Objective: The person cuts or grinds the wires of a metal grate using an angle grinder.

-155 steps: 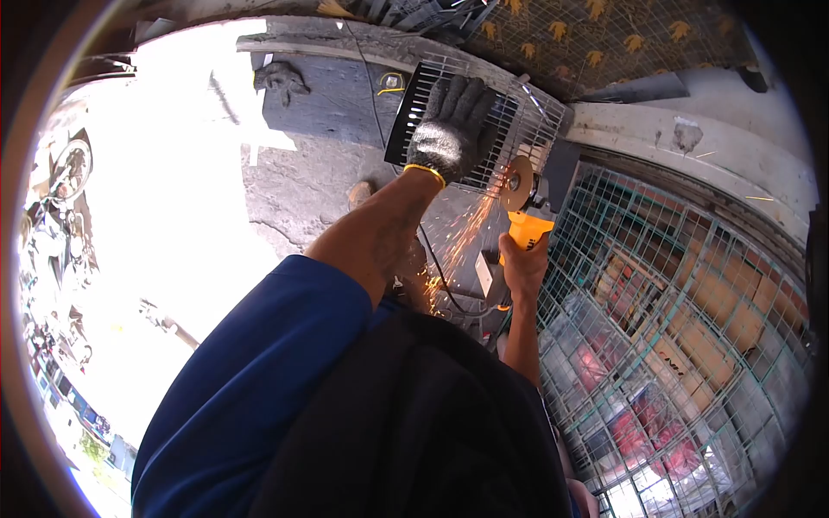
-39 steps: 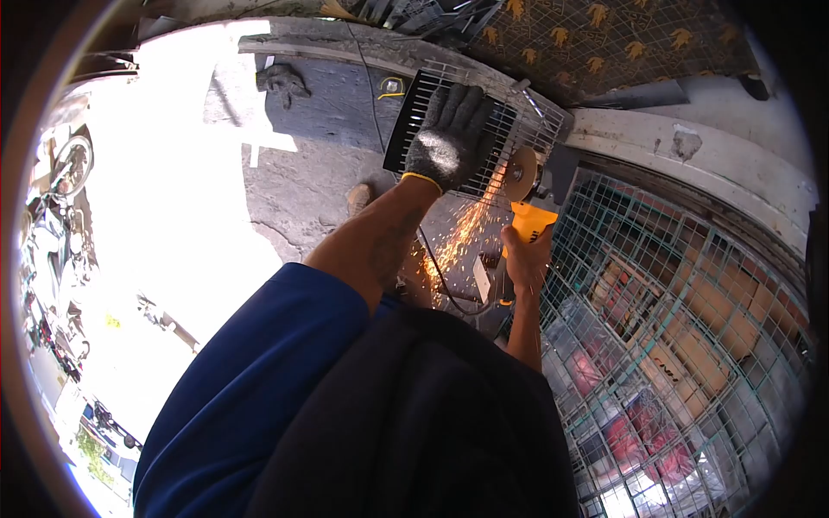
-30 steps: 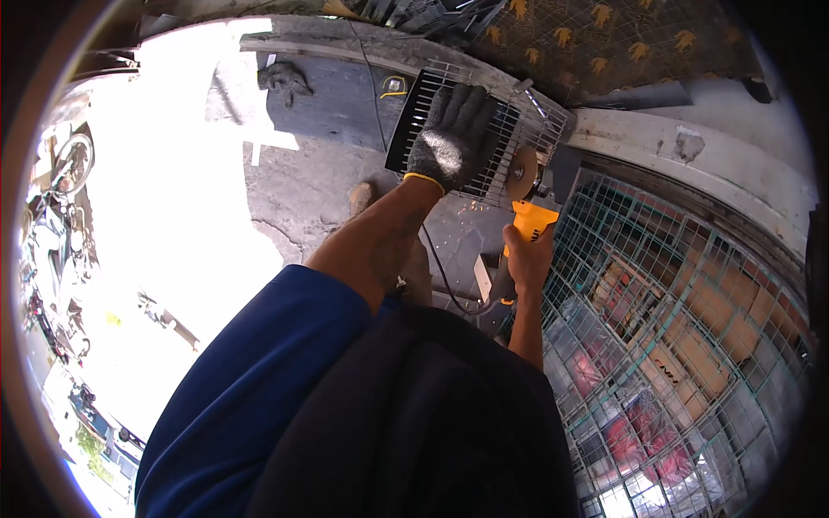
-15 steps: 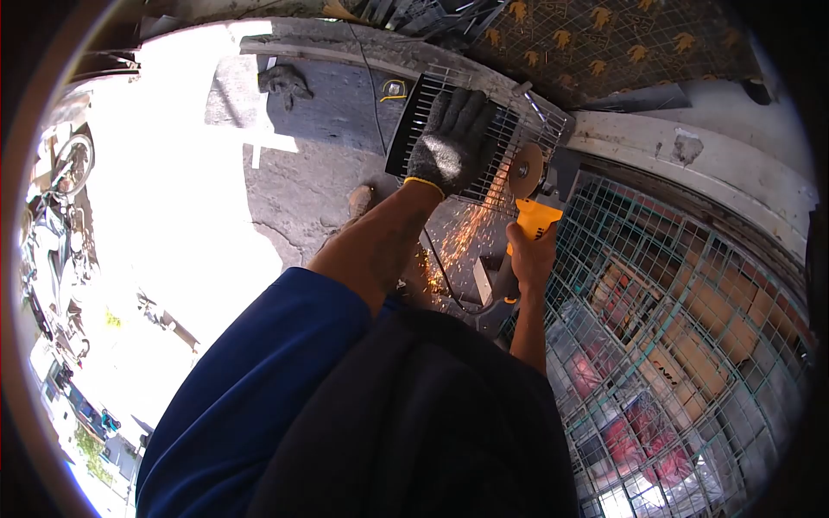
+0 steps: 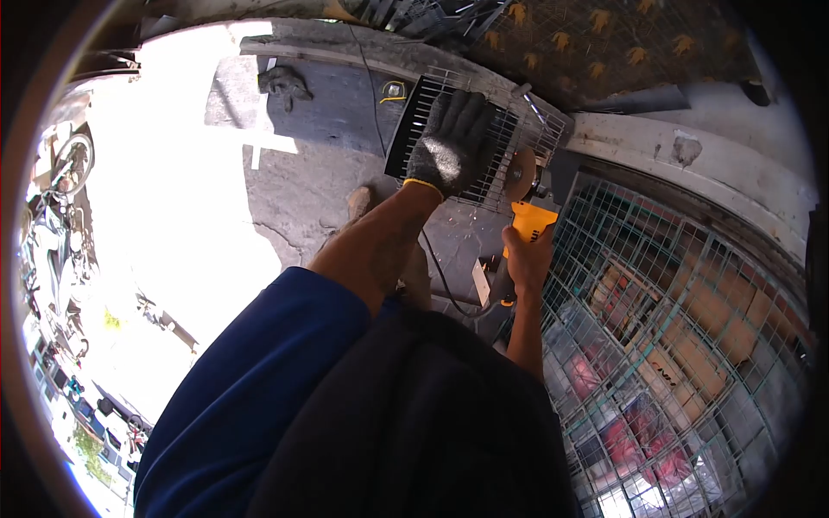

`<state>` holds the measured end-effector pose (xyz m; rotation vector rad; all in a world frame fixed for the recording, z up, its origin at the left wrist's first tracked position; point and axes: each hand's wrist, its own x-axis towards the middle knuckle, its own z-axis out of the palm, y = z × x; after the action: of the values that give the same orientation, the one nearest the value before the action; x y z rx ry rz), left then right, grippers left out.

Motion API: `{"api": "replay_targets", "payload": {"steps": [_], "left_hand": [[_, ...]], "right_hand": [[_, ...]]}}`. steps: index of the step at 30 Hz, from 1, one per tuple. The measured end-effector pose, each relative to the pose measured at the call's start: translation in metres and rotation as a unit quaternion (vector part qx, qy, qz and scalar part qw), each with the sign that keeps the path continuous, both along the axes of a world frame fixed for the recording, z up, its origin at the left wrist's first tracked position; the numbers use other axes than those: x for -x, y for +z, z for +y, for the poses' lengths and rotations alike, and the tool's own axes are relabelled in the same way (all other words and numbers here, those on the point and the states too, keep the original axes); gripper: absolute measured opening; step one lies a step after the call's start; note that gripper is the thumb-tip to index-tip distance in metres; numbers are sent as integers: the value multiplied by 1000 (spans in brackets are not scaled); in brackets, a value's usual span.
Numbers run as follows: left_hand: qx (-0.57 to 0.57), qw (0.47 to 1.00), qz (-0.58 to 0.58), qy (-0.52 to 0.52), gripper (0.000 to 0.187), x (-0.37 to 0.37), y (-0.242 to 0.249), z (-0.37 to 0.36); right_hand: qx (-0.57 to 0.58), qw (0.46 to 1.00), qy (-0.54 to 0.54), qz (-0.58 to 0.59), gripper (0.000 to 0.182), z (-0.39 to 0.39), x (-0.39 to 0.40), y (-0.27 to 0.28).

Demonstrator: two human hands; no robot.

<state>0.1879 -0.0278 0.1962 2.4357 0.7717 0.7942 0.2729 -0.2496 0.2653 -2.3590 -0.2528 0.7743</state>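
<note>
My left hand [image 5: 449,147], in a dark grey knit glove with a yellow cuff, lies flat with fingers stretched over a metal grate [image 5: 503,138] of thin parallel bars. A black edge piece [image 5: 401,142] runs along the grate's left side. My bare right hand [image 5: 529,257] is wrapped round a yellow angle grinder [image 5: 533,220]. Its brown cutting disc [image 5: 520,174] is at the grate's right edge, overlapping the bars in this view. Only a few small bright specks show below the disc.
On the right stands a green wire mesh panel [image 5: 635,233] with cardboard boxes [image 5: 678,371] behind it. A dark cord [image 5: 439,263] leads toward the grinder. Another glove [image 5: 285,84] lies on the ground at upper left, near a yellow-edged item [image 5: 394,91]. Metal scraps lie at the top.
The bright stream of sparks from the disc has died away. The grinder and my right hand have shifted slightly left, and the disc has tilted. My left hand stays in place.
</note>
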Motion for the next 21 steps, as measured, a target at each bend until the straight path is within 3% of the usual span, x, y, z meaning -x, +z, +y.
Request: {"api": "replay_targets", "payload": {"steps": [2, 9, 14, 21], "left_hand": [[1, 1000, -4, 1, 56, -1, 1, -1], [10, 1000, 15, -6, 61, 0, -4, 1], [-12, 1000, -6, 8, 57, 1, 1, 0], [5, 1000, 6, -3, 60, 1, -6, 0]], "right_hand": [[47, 999, 6, -14, 54, 6, -1, 6], [27, 999, -5, 18, 55, 11, -3, 10], [-8, 1000, 14, -13, 57, -9, -11, -18], [9, 1000, -11, 11, 56, 7, -6, 0]]}}
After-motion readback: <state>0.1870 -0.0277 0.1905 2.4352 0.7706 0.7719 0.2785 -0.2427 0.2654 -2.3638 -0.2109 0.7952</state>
